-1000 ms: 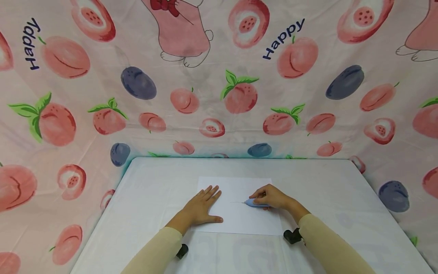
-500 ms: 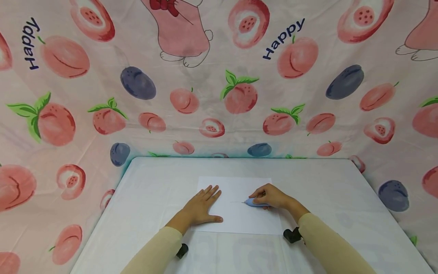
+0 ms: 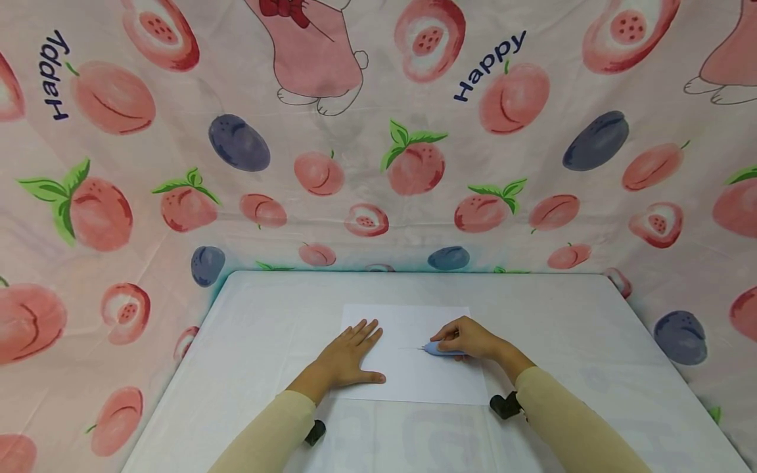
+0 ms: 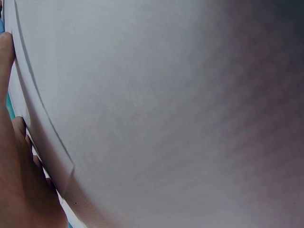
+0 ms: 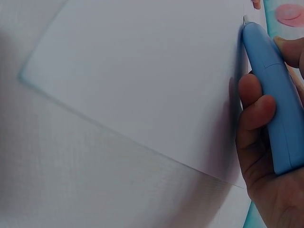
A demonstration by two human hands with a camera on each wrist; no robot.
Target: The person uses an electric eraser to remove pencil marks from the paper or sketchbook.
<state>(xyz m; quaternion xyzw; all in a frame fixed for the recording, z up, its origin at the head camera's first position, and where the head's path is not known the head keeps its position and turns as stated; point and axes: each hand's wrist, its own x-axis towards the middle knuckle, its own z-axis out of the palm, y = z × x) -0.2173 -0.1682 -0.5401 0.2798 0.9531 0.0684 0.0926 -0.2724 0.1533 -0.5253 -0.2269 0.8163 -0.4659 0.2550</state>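
Note:
A sheet of white paper (image 3: 416, 384) lies on the white-covered table. My left hand (image 3: 347, 359) rests flat on its left part, fingers spread and thumb out to the side. At the paper's right half, my right hand (image 3: 473, 340) grips a chunky blue pen-shaped tool (image 5: 278, 90) between thumb and curled fingers. Its narrow metal tip points left, right at the paper's surface. From the tip a thin faint line (image 3: 408, 349) runs leftward across the sheet. The left wrist view catches only the side of the left hand (image 4: 21, 175) by the paper's edge.
The table (image 3: 284, 295) reaches back to a hanging cloth (image 3: 367, 131) printed with peaches, plums and lettering. Black wrist-camera mounts (image 3: 504, 407) sit under both light sleeves (image 3: 568, 414).

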